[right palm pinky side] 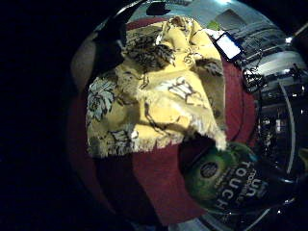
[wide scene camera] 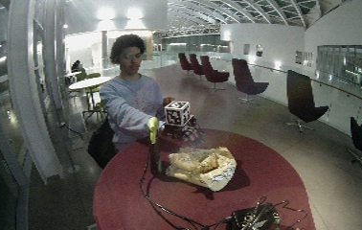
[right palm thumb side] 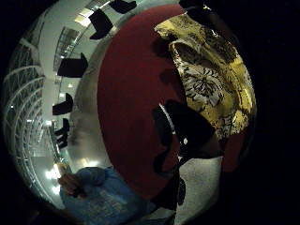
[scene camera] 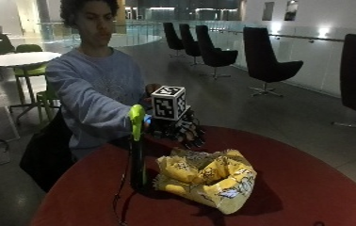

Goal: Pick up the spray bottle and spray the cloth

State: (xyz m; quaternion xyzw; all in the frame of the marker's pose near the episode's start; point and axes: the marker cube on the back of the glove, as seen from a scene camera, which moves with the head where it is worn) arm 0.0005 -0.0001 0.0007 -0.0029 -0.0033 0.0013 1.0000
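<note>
A large public atrium or lobby: glass balustrades (scene camera: 303, 61), rows of black lounge chairs (scene camera: 267, 59), café tables (scene camera: 15, 59), and a vaulted glazed roof (wide scene camera: 244, 12).

The cloth (scene camera: 206, 178) is showing as woven yellow fabric with frayed, fringed edges. The spray bottle (scene camera: 138, 155) is looking like glossy dark plastic, its label shining. The table (scene camera: 303, 179) is appearing matt red.

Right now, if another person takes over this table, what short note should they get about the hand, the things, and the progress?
Gloved right hand: above the red table, behind the cloth, holding nothing; fingers look relaxed.
Spray bottle: upright on the table, beside the cloth and close against it, green trigger head on top, not gripped.
Yellow patterned cloth: crumpled in a heap on the table.
Done: nothing yet.
Left: grip the bottle, lift it, spray the cloth.
</note>
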